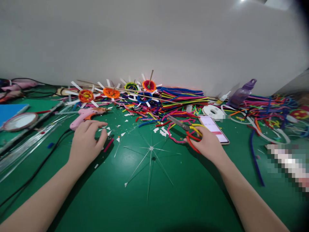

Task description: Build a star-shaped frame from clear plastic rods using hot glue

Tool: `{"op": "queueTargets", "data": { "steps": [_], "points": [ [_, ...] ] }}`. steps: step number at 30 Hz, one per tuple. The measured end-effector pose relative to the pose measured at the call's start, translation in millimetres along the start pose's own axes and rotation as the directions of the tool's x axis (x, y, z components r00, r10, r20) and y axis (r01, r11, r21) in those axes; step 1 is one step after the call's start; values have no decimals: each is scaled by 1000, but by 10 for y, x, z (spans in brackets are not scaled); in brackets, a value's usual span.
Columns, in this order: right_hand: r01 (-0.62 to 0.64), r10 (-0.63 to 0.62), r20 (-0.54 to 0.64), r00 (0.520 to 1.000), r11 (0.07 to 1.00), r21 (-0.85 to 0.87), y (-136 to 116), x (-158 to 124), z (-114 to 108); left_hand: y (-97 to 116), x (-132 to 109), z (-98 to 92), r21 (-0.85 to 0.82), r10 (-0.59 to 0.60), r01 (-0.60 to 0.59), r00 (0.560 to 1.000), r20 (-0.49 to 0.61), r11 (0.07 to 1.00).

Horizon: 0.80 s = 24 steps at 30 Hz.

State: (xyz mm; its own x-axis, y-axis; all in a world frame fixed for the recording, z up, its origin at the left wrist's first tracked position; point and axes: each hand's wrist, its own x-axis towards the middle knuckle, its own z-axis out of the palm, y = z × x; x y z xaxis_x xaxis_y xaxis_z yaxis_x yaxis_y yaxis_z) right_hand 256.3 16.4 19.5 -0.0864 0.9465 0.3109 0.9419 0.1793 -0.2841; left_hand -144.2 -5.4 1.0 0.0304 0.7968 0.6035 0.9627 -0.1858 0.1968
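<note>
My right hand (pixel 207 141) holds scissors (pixel 190 130) with red and yellow handles, their blades pointing up and left over a loop of pink pipe cleaner (pixel 171 134). My left hand (pixel 88 138) hovers with its fingers curled apart and nothing visible between them, just in front of a pink glue gun (pixel 83 116). Between the hands, a star of thin clear rods (pixel 151 148) lies on the green table (pixel 116 203), joined at its centre. One small white piece (pixel 126 184) sits at the tip of its lower left rod.
Colourful pipe cleaners (pixel 183 96) are heaped along the wall, beside wheel-like pieces (pixel 111 92) with white strips. A phone (pixel 214 129), white tape roll (pixel 213 112) and purple bottle (pixel 241 94) stand or lie right. Clear plastic film (pixel 36 138) and a black cord (pixel 45 161) run left.
</note>
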Motion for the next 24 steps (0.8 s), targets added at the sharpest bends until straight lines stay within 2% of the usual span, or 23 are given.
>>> {"op": "queueTargets", "data": {
  "steps": [4, 8, 11, 13, 16, 19, 24],
  "points": [
    [-20, 23, -43, 999, 998, 54, -34, 3, -2, 4, 5, 3, 0, -18, 18, 1000, 14, 1000],
    [72, -71, -163, 984, 997, 0, -38, 38, -7, -5, 12, -2, -8, 8, -8, 1000, 6, 1000],
    [179, -215, -303, 928, 973, -143, -69, 127, -74, -42, 22, 0, -4, 17, -17, 1000, 6, 1000],
    [233, -307, -342, 888, 942, -241, -123, 221, -155, -69, 31, 7, -1, 6, -6, 1000, 6, 1000],
    [307, -413, -335, 847, 894, -327, -243, 416, -279, -92, 42, 21, 1, -4, 4, 1000, 10, 1000],
    [424, -521, -290, 803, 841, -337, -362, 658, -324, -99, 41, 33, 3, -3, 3, 1000, 23, 1000],
    [562, -640, -226, 735, 760, -325, -488, 971, -154, -108, 30, 40, 13, -23, 23, 999, 40, 1000]
  ]
}}
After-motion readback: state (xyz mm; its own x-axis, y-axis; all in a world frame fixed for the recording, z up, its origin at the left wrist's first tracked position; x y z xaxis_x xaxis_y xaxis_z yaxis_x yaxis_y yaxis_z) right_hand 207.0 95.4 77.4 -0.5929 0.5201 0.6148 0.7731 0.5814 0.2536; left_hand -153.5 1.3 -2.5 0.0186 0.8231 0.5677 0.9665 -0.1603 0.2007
